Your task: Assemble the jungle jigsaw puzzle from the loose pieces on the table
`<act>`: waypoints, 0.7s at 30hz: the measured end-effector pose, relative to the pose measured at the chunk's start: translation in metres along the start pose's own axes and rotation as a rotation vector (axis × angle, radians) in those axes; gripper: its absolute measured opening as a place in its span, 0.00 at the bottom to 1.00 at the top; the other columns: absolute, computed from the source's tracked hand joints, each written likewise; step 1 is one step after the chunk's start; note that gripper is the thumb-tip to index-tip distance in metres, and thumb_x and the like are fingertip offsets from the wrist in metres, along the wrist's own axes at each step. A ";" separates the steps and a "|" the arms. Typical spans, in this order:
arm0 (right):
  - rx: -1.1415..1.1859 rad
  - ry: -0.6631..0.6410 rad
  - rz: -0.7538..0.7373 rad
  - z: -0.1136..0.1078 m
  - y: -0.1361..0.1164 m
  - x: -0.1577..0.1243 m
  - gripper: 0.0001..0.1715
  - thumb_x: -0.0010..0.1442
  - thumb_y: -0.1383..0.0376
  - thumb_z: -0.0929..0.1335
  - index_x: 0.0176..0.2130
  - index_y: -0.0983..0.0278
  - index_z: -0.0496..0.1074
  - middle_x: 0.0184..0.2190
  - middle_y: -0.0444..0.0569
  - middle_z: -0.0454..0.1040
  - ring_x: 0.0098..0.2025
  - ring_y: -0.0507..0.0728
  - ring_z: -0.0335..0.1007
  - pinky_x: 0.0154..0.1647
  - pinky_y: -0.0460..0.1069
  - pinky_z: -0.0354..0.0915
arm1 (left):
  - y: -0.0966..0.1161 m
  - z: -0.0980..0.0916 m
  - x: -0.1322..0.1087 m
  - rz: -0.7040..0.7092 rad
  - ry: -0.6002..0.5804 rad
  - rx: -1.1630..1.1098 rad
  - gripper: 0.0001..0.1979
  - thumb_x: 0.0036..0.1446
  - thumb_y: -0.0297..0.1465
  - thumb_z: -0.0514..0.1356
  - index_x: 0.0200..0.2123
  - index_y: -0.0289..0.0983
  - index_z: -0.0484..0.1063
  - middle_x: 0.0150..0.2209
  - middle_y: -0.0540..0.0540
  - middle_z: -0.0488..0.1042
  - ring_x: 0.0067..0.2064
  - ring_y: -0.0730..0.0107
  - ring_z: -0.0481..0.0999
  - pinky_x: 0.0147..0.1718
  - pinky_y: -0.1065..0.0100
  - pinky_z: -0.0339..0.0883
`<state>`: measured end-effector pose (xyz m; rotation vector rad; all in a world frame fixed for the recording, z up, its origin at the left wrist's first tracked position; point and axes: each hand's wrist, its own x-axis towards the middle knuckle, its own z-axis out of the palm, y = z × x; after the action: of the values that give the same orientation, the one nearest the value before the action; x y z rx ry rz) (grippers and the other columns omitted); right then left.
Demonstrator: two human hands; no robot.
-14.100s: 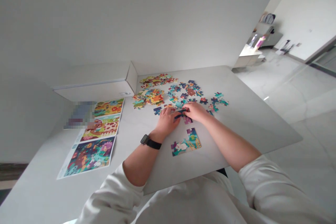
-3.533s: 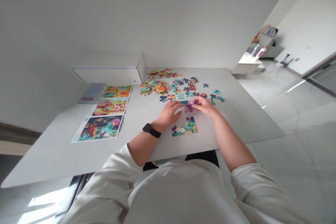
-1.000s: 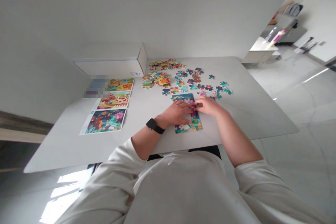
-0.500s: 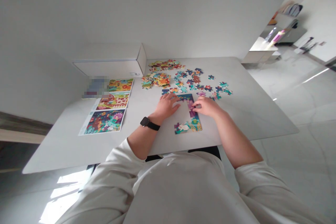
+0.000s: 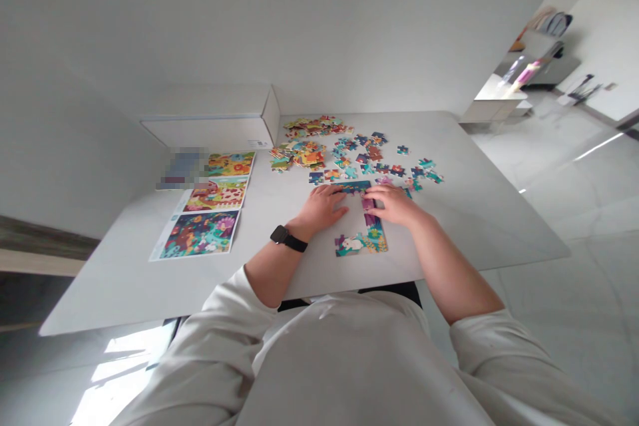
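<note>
A partly joined jigsaw puzzle (image 5: pixel 376 234) lies on the table in front of me, its joined pieces running along the top, right side and bottom. My left hand (image 5: pixel 325 208) rests at its upper left, palm down, with fingertips on the top strip and the thumb apart. On the right side, the fingers of my right hand (image 5: pixel 393 204) are stretched over the purple pieces and touch them; I see nothing gripped. Loose blue and teal puzzle pieces (image 5: pixel 362 158) are scattered just beyond both hands. Part of the puzzle is hidden under my fingers.
Two heaps of loose pieces, one orange and yellow (image 5: pixel 299 154), one red and green (image 5: pixel 319 125), sit farther back. A printed picture sheet (image 5: pixel 200 233) lies at left, before a white box (image 5: pixel 210 130). The white table (image 5: pixel 279 266) meets the wall behind.
My right hand's fingers have gone from a pinch at the puzzle's right side to lying flatter over it. My left hand stays at the upper left with hardly any shift.
</note>
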<state>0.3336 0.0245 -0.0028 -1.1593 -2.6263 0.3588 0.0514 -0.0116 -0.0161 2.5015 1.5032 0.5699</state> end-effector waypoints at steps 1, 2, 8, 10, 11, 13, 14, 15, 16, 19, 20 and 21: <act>0.007 0.001 -0.001 -0.001 0.002 0.000 0.22 0.67 0.60 0.77 0.59 0.55 0.83 0.64 0.53 0.79 0.67 0.66 0.74 0.72 0.64 0.66 | 0.000 0.000 0.000 0.009 -0.004 -0.005 0.23 0.67 0.42 0.65 0.62 0.43 0.80 0.67 0.40 0.77 0.68 0.47 0.74 0.71 0.47 0.65; 0.014 0.001 -0.001 -0.002 0.004 -0.001 0.22 0.67 0.60 0.77 0.59 0.55 0.83 0.64 0.53 0.79 0.67 0.66 0.74 0.72 0.64 0.66 | 0.001 0.000 0.000 0.019 -0.006 -0.010 0.25 0.67 0.42 0.65 0.64 0.43 0.79 0.67 0.40 0.76 0.68 0.47 0.74 0.71 0.46 0.64; 0.070 0.005 0.022 -0.004 0.009 -0.001 0.23 0.65 0.63 0.78 0.58 0.56 0.83 0.64 0.54 0.79 0.67 0.65 0.75 0.74 0.64 0.65 | 0.001 0.001 -0.002 0.069 -0.034 -0.041 0.34 0.67 0.48 0.65 0.72 0.41 0.70 0.71 0.39 0.73 0.72 0.47 0.71 0.74 0.45 0.59; 0.084 0.005 0.031 -0.003 0.009 -0.001 0.23 0.64 0.63 0.78 0.58 0.56 0.83 0.64 0.54 0.80 0.67 0.65 0.75 0.74 0.64 0.64 | 0.000 0.002 -0.002 0.067 -0.045 -0.044 0.35 0.67 0.49 0.65 0.72 0.40 0.70 0.72 0.38 0.71 0.72 0.46 0.69 0.74 0.45 0.57; 0.089 0.006 0.036 -0.002 0.009 -0.001 0.23 0.64 0.64 0.78 0.58 0.56 0.83 0.64 0.54 0.80 0.67 0.64 0.75 0.74 0.64 0.64 | 0.000 0.002 -0.002 0.063 -0.050 -0.041 0.36 0.67 0.50 0.65 0.72 0.41 0.70 0.73 0.38 0.70 0.73 0.46 0.68 0.75 0.44 0.56; 0.100 0.010 0.042 -0.001 0.008 0.000 0.22 0.63 0.64 0.78 0.57 0.56 0.84 0.64 0.54 0.80 0.67 0.64 0.75 0.74 0.63 0.64 | 0.001 0.002 -0.003 0.055 -0.057 -0.033 0.36 0.67 0.50 0.66 0.72 0.41 0.70 0.74 0.38 0.69 0.74 0.44 0.67 0.75 0.43 0.54; 0.110 0.015 0.042 -0.001 0.007 0.000 0.22 0.63 0.65 0.78 0.56 0.56 0.84 0.63 0.53 0.80 0.66 0.64 0.75 0.74 0.63 0.64 | 0.002 0.002 -0.003 0.054 -0.061 -0.030 0.36 0.67 0.49 0.66 0.72 0.41 0.70 0.74 0.37 0.68 0.74 0.44 0.66 0.76 0.42 0.53; 0.123 0.026 0.041 -0.002 0.007 0.000 0.21 0.63 0.65 0.78 0.56 0.57 0.84 0.63 0.53 0.80 0.66 0.64 0.75 0.73 0.63 0.65 | 0.003 0.001 -0.004 0.051 -0.061 -0.029 0.36 0.67 0.49 0.66 0.72 0.41 0.70 0.74 0.37 0.68 0.74 0.43 0.66 0.76 0.41 0.52; 0.139 0.051 0.045 -0.004 0.008 0.000 0.20 0.63 0.65 0.77 0.55 0.57 0.84 0.63 0.53 0.81 0.66 0.64 0.76 0.73 0.63 0.65 | 0.004 0.000 -0.004 0.048 -0.056 -0.031 0.35 0.67 0.48 0.65 0.72 0.42 0.70 0.74 0.38 0.69 0.74 0.43 0.66 0.76 0.41 0.52; 0.173 0.245 0.134 -0.016 0.019 -0.005 0.18 0.66 0.63 0.74 0.56 0.58 0.83 0.61 0.54 0.81 0.64 0.64 0.76 0.71 0.62 0.67 | 0.005 -0.004 -0.003 0.030 -0.016 -0.032 0.30 0.70 0.45 0.63 0.71 0.43 0.71 0.72 0.39 0.71 0.72 0.46 0.69 0.74 0.42 0.56; 0.172 0.336 0.192 -0.021 0.025 -0.008 0.18 0.67 0.63 0.72 0.56 0.59 0.83 0.60 0.55 0.82 0.64 0.64 0.76 0.70 0.62 0.67 | 0.005 -0.006 -0.002 0.015 0.006 -0.026 0.28 0.70 0.44 0.62 0.70 0.44 0.72 0.71 0.40 0.72 0.71 0.46 0.70 0.74 0.44 0.58; 0.165 0.427 0.261 -0.026 0.032 -0.011 0.19 0.68 0.63 0.71 0.56 0.60 0.82 0.59 0.56 0.82 0.62 0.64 0.77 0.69 0.61 0.69 | 0.005 -0.007 -0.001 -0.006 0.028 -0.017 0.27 0.71 0.43 0.62 0.69 0.44 0.73 0.70 0.40 0.73 0.71 0.47 0.70 0.73 0.44 0.59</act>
<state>0.3714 0.0403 0.0094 -1.3518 -2.0494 0.3261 0.0520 -0.0156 -0.0084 2.4855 1.5089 0.6162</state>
